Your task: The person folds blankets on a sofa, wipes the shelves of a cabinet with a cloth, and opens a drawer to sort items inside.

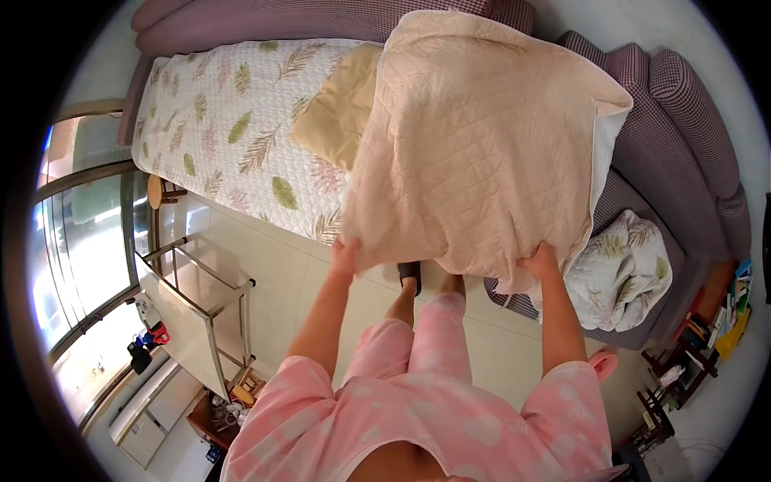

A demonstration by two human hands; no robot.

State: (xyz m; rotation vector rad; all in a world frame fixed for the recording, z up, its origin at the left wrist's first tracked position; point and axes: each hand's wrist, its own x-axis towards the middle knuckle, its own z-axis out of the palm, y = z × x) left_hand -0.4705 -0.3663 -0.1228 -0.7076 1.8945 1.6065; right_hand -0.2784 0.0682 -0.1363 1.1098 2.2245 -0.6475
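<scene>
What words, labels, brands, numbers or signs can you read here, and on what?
None can be read.
The beige quilt and leaf-patterned cover show no lettering I can make out.
Any print on the shelf items at right is too small and blurred.

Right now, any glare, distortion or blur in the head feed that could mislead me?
Head view: glare washes out the window at left; fisheye distortion seems to bow the sofa, with black at the corners; shadows mark folds in the beige cover held by the left hand and right hand, its stitching readable, no obvious blur.
</scene>
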